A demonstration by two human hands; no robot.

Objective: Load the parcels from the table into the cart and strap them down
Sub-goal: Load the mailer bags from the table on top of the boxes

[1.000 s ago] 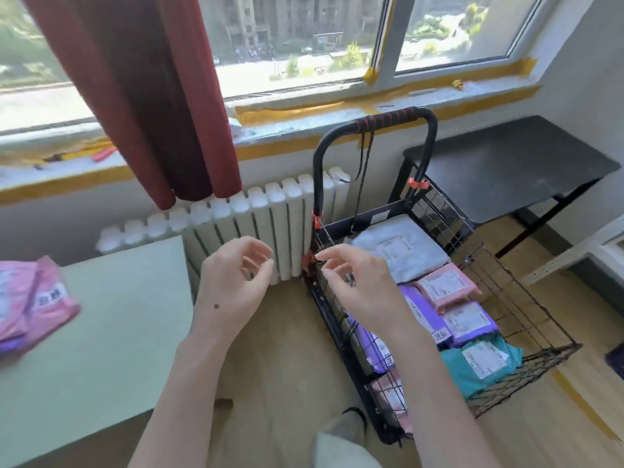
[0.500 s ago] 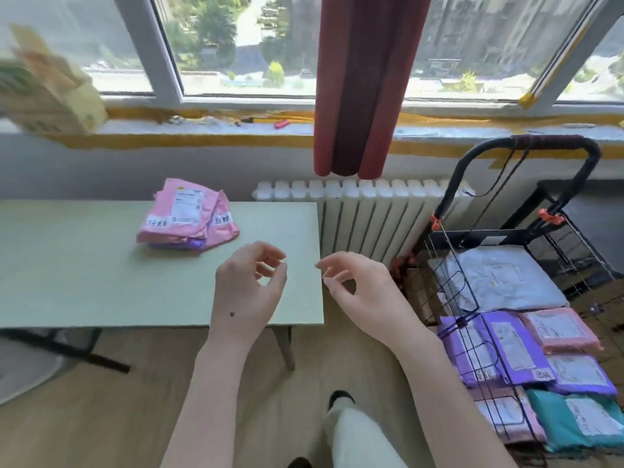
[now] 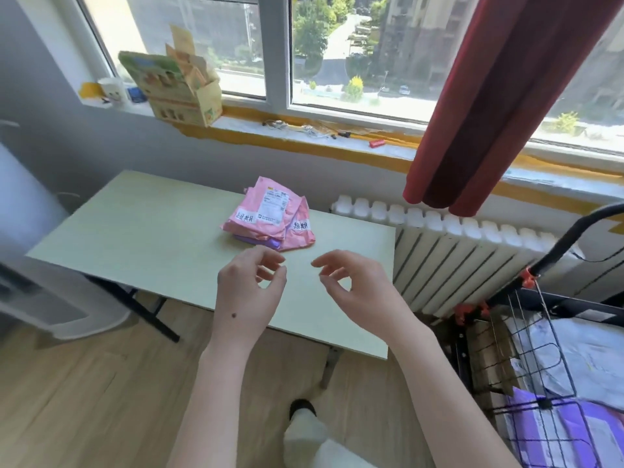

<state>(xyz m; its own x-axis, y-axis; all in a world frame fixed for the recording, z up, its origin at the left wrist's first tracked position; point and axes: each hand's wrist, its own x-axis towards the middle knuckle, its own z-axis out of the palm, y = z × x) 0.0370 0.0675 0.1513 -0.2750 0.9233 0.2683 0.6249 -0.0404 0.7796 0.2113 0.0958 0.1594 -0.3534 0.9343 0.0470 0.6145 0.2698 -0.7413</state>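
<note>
A small stack of parcels (image 3: 268,216) lies on the pale green table (image 3: 135,238): two pink bags with white labels over a purple one. My left hand (image 3: 248,292) and my right hand (image 3: 358,288) hover side by side above the table's near right part, just short of the stack. Both are empty, with fingers loosely curled and apart. The black wire cart (image 3: 537,359) stands at the right edge, holding a grey parcel (image 3: 580,356) and purple parcels (image 3: 557,430). Its handle (image 3: 574,238) rises at the far right.
A white radiator (image 3: 456,251) sits between table and cart under the window sill. A red curtain (image 3: 499,96) hangs above it. An open cardboard box (image 3: 175,86) and a cup stand on the sill. A white appliance (image 3: 30,248) is at the left. Wooden floor lies below.
My view has swung left from the cart to the table. Both hands moved from the cart's rim to above the table, still empty.
</note>
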